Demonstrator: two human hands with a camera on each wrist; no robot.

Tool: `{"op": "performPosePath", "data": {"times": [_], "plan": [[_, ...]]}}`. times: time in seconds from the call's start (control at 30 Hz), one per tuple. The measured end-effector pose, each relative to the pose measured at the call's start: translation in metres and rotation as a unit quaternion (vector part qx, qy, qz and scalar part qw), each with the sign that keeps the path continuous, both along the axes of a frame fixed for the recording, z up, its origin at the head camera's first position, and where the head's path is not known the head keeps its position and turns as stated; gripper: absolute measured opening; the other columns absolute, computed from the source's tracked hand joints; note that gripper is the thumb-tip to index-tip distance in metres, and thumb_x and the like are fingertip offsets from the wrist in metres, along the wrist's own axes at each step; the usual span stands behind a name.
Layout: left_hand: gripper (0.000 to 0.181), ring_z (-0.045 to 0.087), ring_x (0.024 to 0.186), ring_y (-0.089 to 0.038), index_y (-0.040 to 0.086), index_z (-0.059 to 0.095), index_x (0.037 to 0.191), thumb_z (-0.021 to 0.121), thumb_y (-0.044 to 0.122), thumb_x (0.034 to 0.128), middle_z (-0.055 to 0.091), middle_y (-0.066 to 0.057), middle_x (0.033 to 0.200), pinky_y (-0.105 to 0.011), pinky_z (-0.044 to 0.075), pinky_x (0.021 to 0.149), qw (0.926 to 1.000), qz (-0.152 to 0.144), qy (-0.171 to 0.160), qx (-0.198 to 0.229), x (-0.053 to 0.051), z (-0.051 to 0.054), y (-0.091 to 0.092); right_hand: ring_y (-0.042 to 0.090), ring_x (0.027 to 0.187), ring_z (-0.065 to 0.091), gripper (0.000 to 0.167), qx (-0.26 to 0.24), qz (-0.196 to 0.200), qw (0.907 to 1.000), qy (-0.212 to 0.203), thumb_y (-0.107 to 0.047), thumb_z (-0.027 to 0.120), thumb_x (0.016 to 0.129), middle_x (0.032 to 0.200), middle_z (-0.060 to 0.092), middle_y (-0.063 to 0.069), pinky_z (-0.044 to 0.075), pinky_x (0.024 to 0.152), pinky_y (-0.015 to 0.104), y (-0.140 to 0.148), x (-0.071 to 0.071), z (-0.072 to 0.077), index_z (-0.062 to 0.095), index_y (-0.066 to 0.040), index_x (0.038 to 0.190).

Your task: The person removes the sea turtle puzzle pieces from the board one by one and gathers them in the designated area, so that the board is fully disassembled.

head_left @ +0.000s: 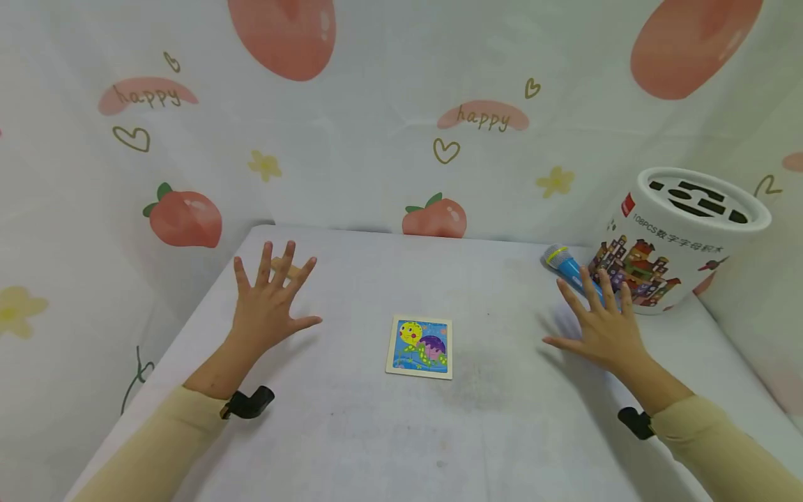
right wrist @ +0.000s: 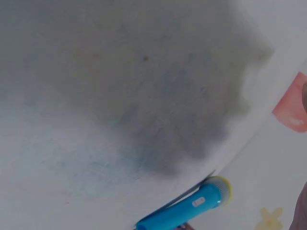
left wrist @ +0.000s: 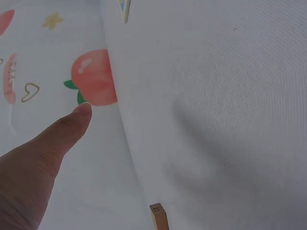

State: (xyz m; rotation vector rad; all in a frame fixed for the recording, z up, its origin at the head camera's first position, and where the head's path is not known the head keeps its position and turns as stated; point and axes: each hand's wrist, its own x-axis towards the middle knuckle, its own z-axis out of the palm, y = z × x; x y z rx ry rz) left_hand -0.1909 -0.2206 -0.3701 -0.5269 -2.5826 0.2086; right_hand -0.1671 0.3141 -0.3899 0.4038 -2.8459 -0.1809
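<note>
My left hand (head_left: 266,310) hovers over the left side of the table with its fingers spread, holding nothing. Behind its fingers lies a small wooden block (head_left: 286,268), partly hidden; the left wrist view shows one end of the wooden block (left wrist: 159,216). Over the right side, my right hand (head_left: 605,331) is also spread and holds nothing. Its fingertips overlap the view of a blue toy microphone (head_left: 569,269) with a grey and yellow head. Between the hands, a small square picture puzzle (head_left: 419,347) with a cartoon sea animal lies flat in a pale frame.
A large white bucket (head_left: 677,240) with a slotted lid and printed building blocks stands at the right rear, beside the microphone. A white cloth covers the table (head_left: 351,432). Behind it hangs a curtain (head_left: 364,139) printed with peaches, hearts and flowers.
</note>
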Motion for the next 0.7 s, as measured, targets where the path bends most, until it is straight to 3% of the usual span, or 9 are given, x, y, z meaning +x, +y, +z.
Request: {"op": "performPosePath", "data": {"times": [0.13, 0.23, 0.4, 0.57, 0.7], "plan": [[0.107, -0.021, 0.142, -0.034, 0.023, 0.023, 0.148, 0.071, 0.065, 0.0631, -0.016, -0.008, 0.157, -0.069, -0.01, 0.105, 0.9999, 0.0, -0.01, -0.013, -0.001, -0.002, 0.004, 0.034, 0.142, -0.018, 0.106, -0.002, 0.014, 0.9999, 0.004, -0.075, 0.052, 0.073, 0.157, -0.009, 0.013, 0.003, 0.11, 0.064, -0.006, -0.004, 0.0, -0.006, -0.031, 0.15], [0.106, -0.019, 0.143, -0.034, 0.023, 0.025, 0.148, 0.07, 0.067, 0.0625, -0.009, -0.009, 0.158, -0.069, -0.009, 0.105, 0.9998, -0.004, -0.001, -0.022, -0.001, -0.005, 0.007, 0.035, 0.143, -0.016, 0.105, -0.002, 0.017, 0.9998, 0.002, -0.075, 0.052, 0.073, 0.157, 0.0, 0.018, 0.004, 0.11, 0.065, -0.011, -0.007, 0.001, -0.003, -0.03, 0.151], [0.103, -0.015, 0.144, -0.033, 0.023, 0.03, 0.146, 0.069, 0.068, 0.0624, -0.01, -0.007, 0.158, -0.069, -0.004, 0.107, 0.9994, -0.026, 0.003, -0.024, -0.004, -0.012, 0.014, 0.037, 0.143, -0.014, 0.105, -0.015, 0.014, 0.9996, -0.02, -0.076, 0.05, 0.074, 0.156, -0.005, 0.019, 0.0, 0.11, 0.064, -0.025, -0.016, 0.003, -0.004, -0.029, 0.151], [0.1, -0.014, 0.144, -0.033, 0.022, 0.033, 0.146, 0.068, 0.069, 0.0645, -0.003, -0.01, 0.159, -0.064, 0.001, 0.11, 0.9971, -0.067, -0.004, -0.036, -0.004, -0.018, 0.026, 0.044, 0.142, -0.005, 0.105, -0.047, 0.027, 0.9972, -0.051, -0.074, 0.052, 0.074, 0.157, -0.005, 0.018, 0.001, 0.11, 0.065, -0.053, -0.026, 0.008, 0.003, -0.024, 0.152], [0.095, -0.011, 0.144, -0.034, 0.02, 0.032, 0.146, 0.065, 0.067, 0.0698, 0.0, -0.011, 0.158, -0.057, -0.004, 0.114, 0.9928, -0.111, -0.021, -0.042, -0.003, -0.022, 0.038, 0.043, 0.142, -0.007, 0.105, -0.068, 0.033, 0.9943, -0.075, -0.071, 0.056, 0.074, 0.157, -0.003, 0.018, 0.002, 0.111, 0.064, -0.071, -0.034, 0.006, 0.005, -0.022, 0.152]]}}
